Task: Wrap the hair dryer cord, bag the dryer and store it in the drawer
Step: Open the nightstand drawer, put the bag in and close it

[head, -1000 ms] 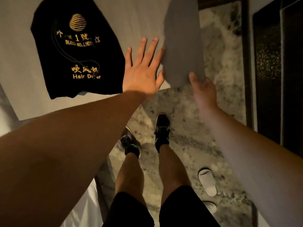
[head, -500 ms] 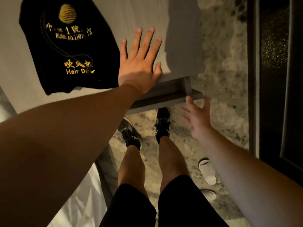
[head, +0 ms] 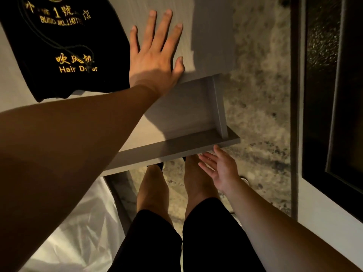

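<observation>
Pressing flat left hand (head: 155,61), grip spread | right hand (head: 220,169) spread | boxy grey drawer (head: 186,114) open

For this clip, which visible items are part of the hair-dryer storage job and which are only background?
Job items: black hair dryer bag on the tabletop; open drawer; left hand flat on the top; right hand below the drawer front.

Background: white sheet; stone floor; dark door.

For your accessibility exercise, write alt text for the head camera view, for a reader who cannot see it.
Seen from above, a drawer stands pulled out of a pale nightstand, with the right hand open just below its front panel. The left hand lies flat on the top beside a black bag lettered "Hair Dryer".
</observation>
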Demonstrator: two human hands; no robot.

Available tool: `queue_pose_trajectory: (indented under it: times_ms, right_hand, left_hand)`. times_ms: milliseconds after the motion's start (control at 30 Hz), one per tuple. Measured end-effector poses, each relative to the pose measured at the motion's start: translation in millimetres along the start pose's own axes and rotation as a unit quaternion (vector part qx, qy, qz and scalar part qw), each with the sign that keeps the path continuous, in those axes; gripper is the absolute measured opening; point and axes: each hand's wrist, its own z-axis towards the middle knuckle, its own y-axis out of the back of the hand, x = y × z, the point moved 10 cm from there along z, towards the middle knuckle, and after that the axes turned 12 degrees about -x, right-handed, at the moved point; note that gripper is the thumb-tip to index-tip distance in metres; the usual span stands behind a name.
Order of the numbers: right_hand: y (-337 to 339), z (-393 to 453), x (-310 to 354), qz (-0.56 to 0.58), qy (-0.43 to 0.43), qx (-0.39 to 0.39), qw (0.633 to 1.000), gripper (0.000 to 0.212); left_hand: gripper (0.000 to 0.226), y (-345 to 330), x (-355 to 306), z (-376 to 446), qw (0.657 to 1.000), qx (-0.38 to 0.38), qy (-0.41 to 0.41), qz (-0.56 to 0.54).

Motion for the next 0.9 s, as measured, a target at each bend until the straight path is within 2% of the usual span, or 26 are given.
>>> queue_pose_trajectory:
  times_ms: [200,400,600,667,733,833,900]
  right_hand:
    - [23,8,-19,-0.033,-0.002,-0.056,0.998,0.03]
    - [50,13,-35,-0.06,-0.006,-0.107,0.992,0.015]
    - [54,16,-39,-0.082,0.008,-0.11,0.99,0.025]
    - [58,11,-41,-0.135,0.008,-0.13,0.982,0.034]
    - [55,1,-35,-0.193,0.023,-0.147,0.97,0.044]
    - [9,-18,-9,-0.208,0.062,-0.098,0.971,0.04]
    - [-46,-37,23,-0.21,0.119,-0.018,0.97,0.028]
  left_hand:
    - [0.065,4,-1,0,1.0,0.004,0.004,-0.006]
    - [0.065,7,-1,-1,1.0,-0.007,0.006,-0.003]
    - [0.063,8,-1,-1,1.0,-0.023,-0.005,0.01]
    - [0.066,11,-3,1,1.0,-0.003,-0.011,-0.004]
    - [0.069,14,-5,4,0.998,0.052,-0.009,-0.032]
    - [0.069,36,-1,15,0.99,0.116,0.015,-0.079]
    - [0.065,66,17,24,0.989,0.087,0.057,-0.107]
